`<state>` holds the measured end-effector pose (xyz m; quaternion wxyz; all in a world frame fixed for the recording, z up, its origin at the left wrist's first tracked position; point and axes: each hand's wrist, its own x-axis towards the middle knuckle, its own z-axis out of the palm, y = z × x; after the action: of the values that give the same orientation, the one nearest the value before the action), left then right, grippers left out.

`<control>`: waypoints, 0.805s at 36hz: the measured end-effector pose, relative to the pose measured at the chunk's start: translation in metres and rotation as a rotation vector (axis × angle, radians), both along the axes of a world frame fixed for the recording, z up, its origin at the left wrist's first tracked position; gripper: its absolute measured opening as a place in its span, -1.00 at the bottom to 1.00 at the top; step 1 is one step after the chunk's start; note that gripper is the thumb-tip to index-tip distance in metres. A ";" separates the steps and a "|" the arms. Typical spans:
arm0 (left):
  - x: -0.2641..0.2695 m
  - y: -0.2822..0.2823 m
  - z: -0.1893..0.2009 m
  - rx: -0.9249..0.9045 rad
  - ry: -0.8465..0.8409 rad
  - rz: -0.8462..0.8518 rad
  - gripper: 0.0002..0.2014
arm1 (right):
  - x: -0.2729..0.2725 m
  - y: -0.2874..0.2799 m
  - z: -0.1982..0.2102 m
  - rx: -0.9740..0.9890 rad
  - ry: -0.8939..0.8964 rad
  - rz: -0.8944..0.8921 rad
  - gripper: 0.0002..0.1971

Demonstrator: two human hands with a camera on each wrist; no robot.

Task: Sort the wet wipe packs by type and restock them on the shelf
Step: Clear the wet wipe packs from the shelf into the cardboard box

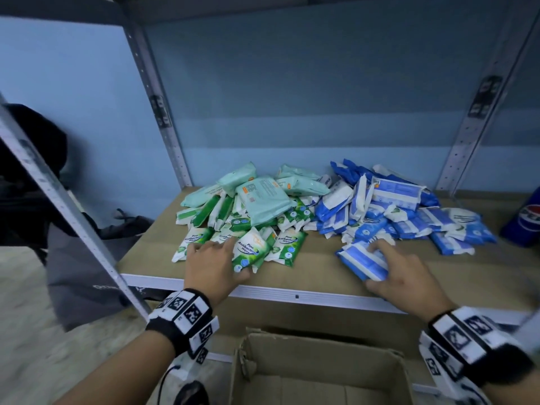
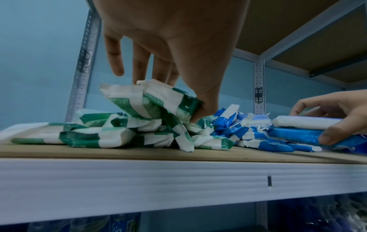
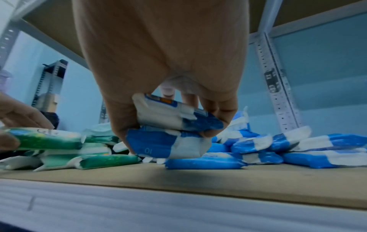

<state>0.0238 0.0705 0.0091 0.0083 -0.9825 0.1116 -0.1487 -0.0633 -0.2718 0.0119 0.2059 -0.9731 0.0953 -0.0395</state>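
The left hand (image 1: 214, 266) has its grip on a green pack (image 1: 250, 250) printed "Pine Antibacterial Wipes": in the left wrist view the thumb presses 1 end and the fingers (image 2: 139, 62) reach over the top, so the pack sits tilted with its far end raised above the packs beneath it. The right hand (image 1: 404, 274) has its grip on 2 blue packs (image 1: 363, 263) stacked flat, thumb on 1 side and fingers curled round the other; the right wrist view shows the pair lifted slightly off the shelf board (image 1: 315, 267) at the front of the blue pile (image 1: 409, 211). Both held items are near the shelf's front edge, well apart from each other. Behind the left hand lies the green pile (image 1: 248, 217), with larger pale mint packs (image 1: 263, 197) heaped on top toward the back. The blue pile spreads to the right, touching the green pile in the middle. At the far right of the shelf stands a blue Pepsi-marked item (image 1: 526, 220), partly cut off. Below the shelf edge, an open cardboard box (image 1: 315, 372) sits between the 2 wrists.
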 end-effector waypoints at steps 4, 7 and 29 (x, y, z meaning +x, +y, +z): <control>-0.006 0.011 0.003 -0.003 0.041 0.021 -0.32 | 0.010 0.026 -0.007 -0.093 0.036 0.082 -0.50; -0.009 0.017 0.005 -0.041 0.101 0.029 -0.34 | 0.016 0.043 -0.014 -0.232 0.080 0.100 -0.47; 0.030 0.056 -0.007 -0.678 0.243 0.158 -0.56 | 0.019 0.055 -0.010 -0.223 0.097 0.015 -0.42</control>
<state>0.0534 0.1265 0.0016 -0.3199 -0.9454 -0.0199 -0.0585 -0.0446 -0.2168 0.0021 0.0917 -0.9914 0.0929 -0.0011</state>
